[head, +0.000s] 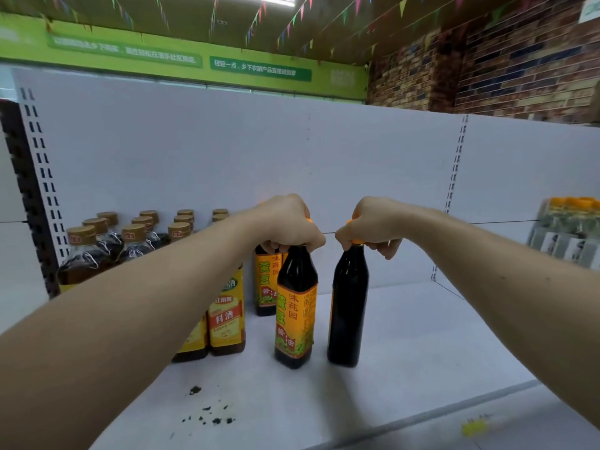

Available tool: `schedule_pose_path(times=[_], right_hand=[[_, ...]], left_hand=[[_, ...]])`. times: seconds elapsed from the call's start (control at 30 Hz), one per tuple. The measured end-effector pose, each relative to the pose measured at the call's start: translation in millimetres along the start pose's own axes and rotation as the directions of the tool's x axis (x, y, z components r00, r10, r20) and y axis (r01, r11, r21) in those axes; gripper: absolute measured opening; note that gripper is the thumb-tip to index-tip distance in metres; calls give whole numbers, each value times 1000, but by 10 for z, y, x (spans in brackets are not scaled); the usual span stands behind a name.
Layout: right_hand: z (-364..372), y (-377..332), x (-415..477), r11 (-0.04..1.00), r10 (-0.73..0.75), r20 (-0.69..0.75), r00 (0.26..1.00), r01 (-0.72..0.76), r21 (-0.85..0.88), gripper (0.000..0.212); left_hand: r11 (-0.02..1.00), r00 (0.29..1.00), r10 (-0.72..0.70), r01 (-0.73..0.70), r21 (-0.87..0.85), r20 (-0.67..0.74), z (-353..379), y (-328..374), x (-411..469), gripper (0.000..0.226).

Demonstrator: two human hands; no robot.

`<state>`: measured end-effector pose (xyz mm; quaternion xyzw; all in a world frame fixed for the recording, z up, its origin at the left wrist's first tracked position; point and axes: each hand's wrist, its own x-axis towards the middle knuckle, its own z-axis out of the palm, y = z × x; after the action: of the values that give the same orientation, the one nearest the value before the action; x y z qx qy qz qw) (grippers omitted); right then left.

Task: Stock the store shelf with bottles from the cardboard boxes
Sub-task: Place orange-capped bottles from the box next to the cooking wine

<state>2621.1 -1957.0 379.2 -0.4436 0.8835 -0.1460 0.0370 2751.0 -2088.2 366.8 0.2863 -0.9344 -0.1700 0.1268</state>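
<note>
Two dark soy sauce bottles with orange caps stand upright on the white shelf (422,345). My left hand (285,222) grips the cap of the left bottle (296,306), whose yellow-orange label faces me. My right hand (370,225) grips the cap of the right bottle (348,306), which shows its plain dark side. The two bottles stand a small gap apart. Just behind the left one stands a third bottle of the same kind (266,280). No cardboard box is in view.
Yellow-labelled cooking wine bottles (227,319) stand left of the soy sauce, with several gold-capped bottles (107,245) behind them. A shrink-wrapped pack of orange-capped bottles (568,232) sits far right. Dark crumbs (207,414) lie near the shelf's front edge.
</note>
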Motion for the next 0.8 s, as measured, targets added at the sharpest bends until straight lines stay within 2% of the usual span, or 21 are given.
schedule_pose_path(times=[0.3,0.4,0.5,0.63,0.8], right_hand=[[59,-57,50,1000,-17,39,999,17,9,30],[108,-39,21,1000,-14,-22,1000,14,23,38],[159,-1,36,1000,-29,-62,998,29,2,35],[122,28,23,999,-37,-49,998,37,-5,27],[17,56,102,999,-49,-12,999,49,-22,36]], left_hand=[[995,998,-46,42,88,45,4,-82,101,30],[990,995,-67,57,131,79,-19,-39,75,31],[983,990,-102,85,163,96,-20,2,69,37],[976,986,-130,108,188,106,-29,30,55,39],[972,986,-131,107,210,104,-19,15,59,42]])
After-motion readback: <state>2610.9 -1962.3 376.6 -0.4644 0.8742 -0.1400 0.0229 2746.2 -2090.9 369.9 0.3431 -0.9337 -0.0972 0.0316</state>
